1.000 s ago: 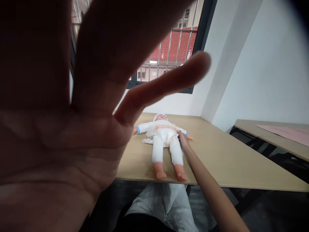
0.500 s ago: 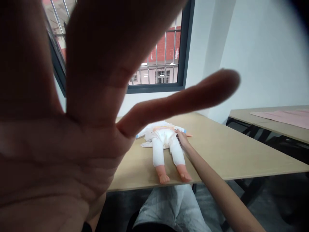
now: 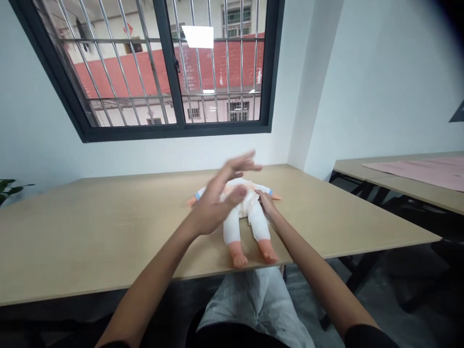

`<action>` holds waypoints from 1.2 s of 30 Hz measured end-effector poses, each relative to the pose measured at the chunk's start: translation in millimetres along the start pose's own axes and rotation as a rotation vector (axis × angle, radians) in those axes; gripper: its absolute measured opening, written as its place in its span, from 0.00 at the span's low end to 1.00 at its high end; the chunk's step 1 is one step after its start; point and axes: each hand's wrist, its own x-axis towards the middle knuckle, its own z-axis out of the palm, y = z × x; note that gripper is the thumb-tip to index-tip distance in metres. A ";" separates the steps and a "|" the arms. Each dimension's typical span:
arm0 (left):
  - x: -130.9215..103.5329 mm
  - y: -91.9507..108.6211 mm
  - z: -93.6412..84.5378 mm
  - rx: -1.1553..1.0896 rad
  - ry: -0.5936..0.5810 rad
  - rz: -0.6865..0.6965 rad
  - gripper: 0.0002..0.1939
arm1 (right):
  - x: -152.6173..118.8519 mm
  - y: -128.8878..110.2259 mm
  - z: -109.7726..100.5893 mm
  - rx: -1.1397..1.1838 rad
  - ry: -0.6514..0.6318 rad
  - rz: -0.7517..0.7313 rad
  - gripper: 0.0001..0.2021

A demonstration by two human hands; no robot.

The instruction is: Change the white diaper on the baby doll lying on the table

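A baby doll [image 3: 259, 227] lies on its back on the table, feet toward me, in white clothing with blue cuffs. A white diaper [image 3: 250, 205] is around its hips. My left hand [image 3: 217, 200] is raised above the doll's left-hand side in my view, fingers apart and slightly blurred, holding nothing. It hides part of the doll's torso and the diaper's near-left side. At the doll's right-hand hip, my right hand [image 3: 267, 205] has its fingers closed on the diaper's edge. The doll's head cannot be made out.
The doll lies by the front edge of the wooden table [image 3: 108, 232]. A barred window [image 3: 177, 128] is in the wall behind. To the right stands another table with a pink cloth [image 3: 427, 171]. Plant leaves [image 3: 12, 188] show at far left.
My left hand has dropped from right in front of the camera to just above the doll. My right hand stays at the diaper's side. The view has shifted slightly.
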 end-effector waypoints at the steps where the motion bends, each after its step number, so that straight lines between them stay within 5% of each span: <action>1: 0.2 -24.3 7.1 0.196 -0.035 -0.069 0.27 | 0.1 0.8 -0.1 0.019 0.043 -0.012 0.23; 6: -3.2 -134.6 40.2 0.711 -0.295 -0.196 0.21 | 4.9 8.5 -2.7 -0.022 0.124 -0.012 0.22; 10: -8.5 -176.3 60.0 0.882 -0.305 -0.235 0.25 | 10.7 14.1 -4.4 -0.090 0.145 -0.017 0.22; 17: -25.0 -186.2 54.4 0.935 -0.298 -0.245 0.24 | 11.2 13.5 -13.5 -0.210 0.033 -0.030 0.21; 23: -27.4 -190.9 33.2 0.882 -0.330 -0.291 0.20 | 1.8 -6.1 -47.5 -0.323 -0.499 0.096 0.23; 28: -28.9 -189.7 35.1 0.910 -0.305 -0.290 0.19 | -7.4 -15.7 -48.3 -0.370 -0.819 0.134 0.38; 31: -30.4 -187.4 37.3 0.922 -0.299 -0.285 0.19 | -7.0 -11.4 -45.4 -0.362 -0.818 0.149 0.39; 36: -31.3 -187.2 37.2 0.917 -0.295 -0.278 0.21 | -4.4 -8.8 -46.9 -0.228 -0.497 0.126 0.23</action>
